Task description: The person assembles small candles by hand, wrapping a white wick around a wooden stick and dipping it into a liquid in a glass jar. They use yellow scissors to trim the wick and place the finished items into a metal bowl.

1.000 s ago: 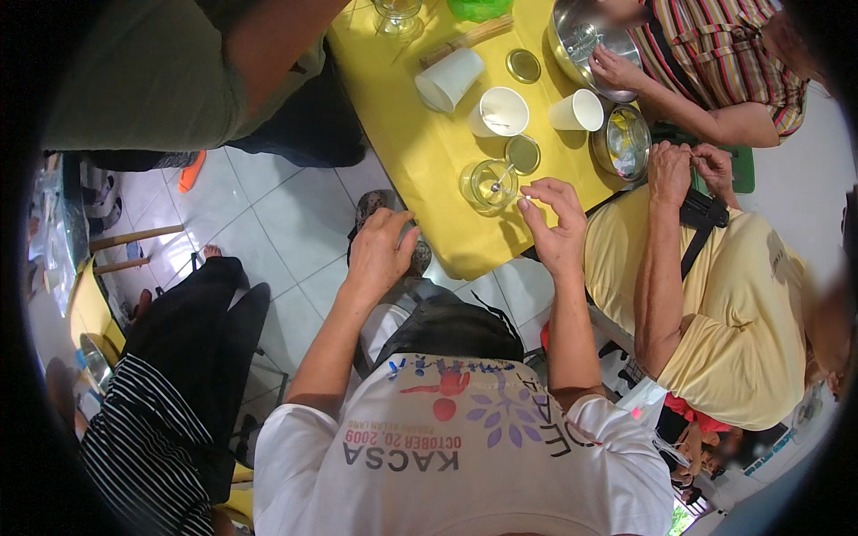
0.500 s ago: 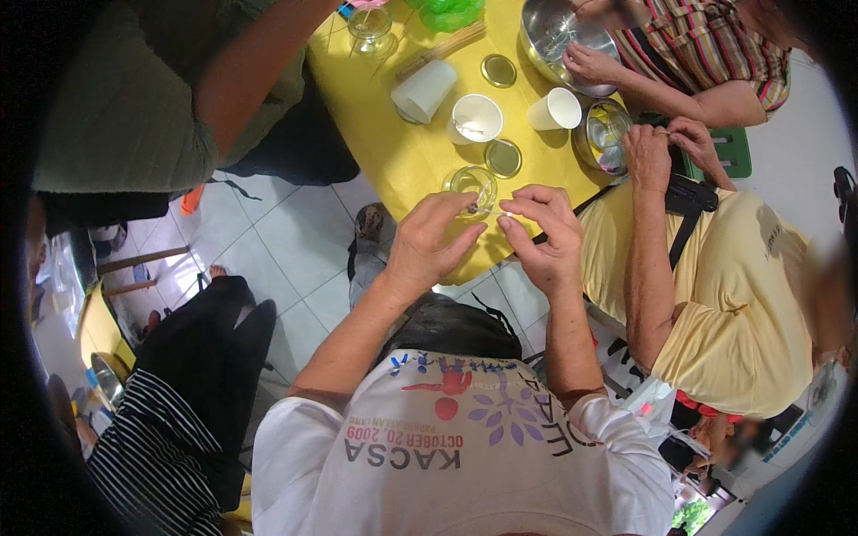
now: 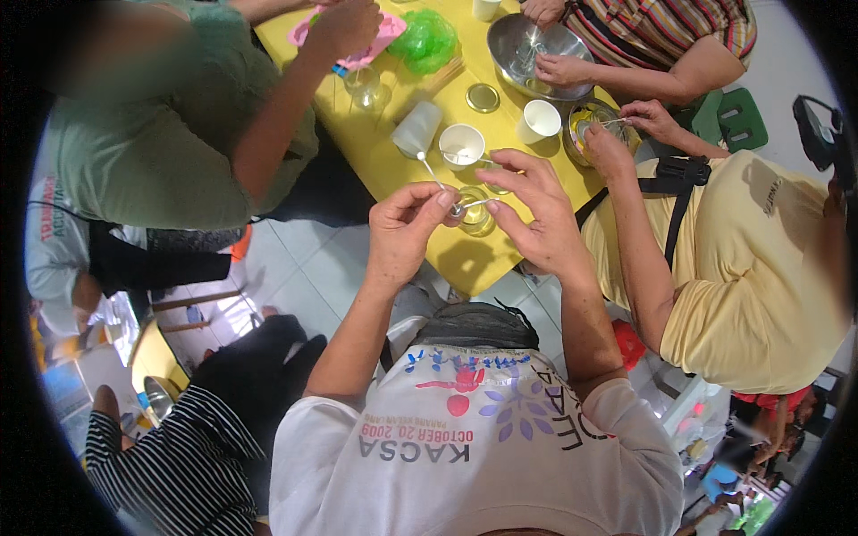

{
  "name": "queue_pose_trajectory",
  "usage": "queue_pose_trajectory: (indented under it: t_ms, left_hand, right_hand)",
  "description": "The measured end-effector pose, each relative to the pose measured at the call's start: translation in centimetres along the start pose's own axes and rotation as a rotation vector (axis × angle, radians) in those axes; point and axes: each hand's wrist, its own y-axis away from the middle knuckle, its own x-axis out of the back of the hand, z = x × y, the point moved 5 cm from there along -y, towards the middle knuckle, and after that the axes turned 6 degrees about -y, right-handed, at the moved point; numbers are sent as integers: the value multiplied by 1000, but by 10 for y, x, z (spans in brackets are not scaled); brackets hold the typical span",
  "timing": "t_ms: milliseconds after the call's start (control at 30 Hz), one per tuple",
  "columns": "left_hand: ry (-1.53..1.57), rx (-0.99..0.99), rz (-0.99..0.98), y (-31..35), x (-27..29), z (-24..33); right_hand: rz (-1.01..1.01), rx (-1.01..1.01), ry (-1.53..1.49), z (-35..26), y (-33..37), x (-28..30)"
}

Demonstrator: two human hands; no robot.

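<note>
1. White-tipped stick (image 3: 431, 171), pinched by your left hand (image 3: 400, 234), beside the glass jar (image 3: 483, 224).
2. Your right hand (image 3: 543, 221): grip spread, thumb at another white stick (image 3: 476, 204); contact unclear.
3. Jar stands on yellow table (image 3: 357, 147), near white cup (image 3: 461, 143).

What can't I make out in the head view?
In the head view:
Silvery thing at the left hand: too small to identify.
Glass jar: left side partly hidden by that hand.
Pink tray: partly covered by a co-worker's arm.
Farthest white paper cup: cut off by the top edge.
</note>
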Motion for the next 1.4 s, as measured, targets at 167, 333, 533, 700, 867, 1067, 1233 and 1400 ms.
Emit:
queue_pose_trajectory:
  t_ms: [167,333,533,700,867,1067,1233,1400]
  left_hand:
    - [34,-64,-35,-10,-6,49]
    - [-124,-207,-36,-14,-10,78]
    - [-213,-223,-31,-6,-15,93]
    - [-221,-168,-45,0,-18,93]
    - [-241,-161,-69,13,-15,83]
    - [-196,-25,-57,33,-6,59]
    - [-230,34,-5,44,0,50]
    - [-184,-22,37,49,1,47]
  right_hand:
    - [-9,75,-166,-17,-17,6]
    - [64,121,-219,-31,-26,15]
    - [96,205,-179,-42,-25,20]
    - [145,232,-130,-47,-20,19]
    - [155,281,-29,-53,-7,9]
    - [143,275,18,-55,16,-7]
    - [144,212,-7,-49,29,-18]
    - [167,203,-85,-43,33,-19]
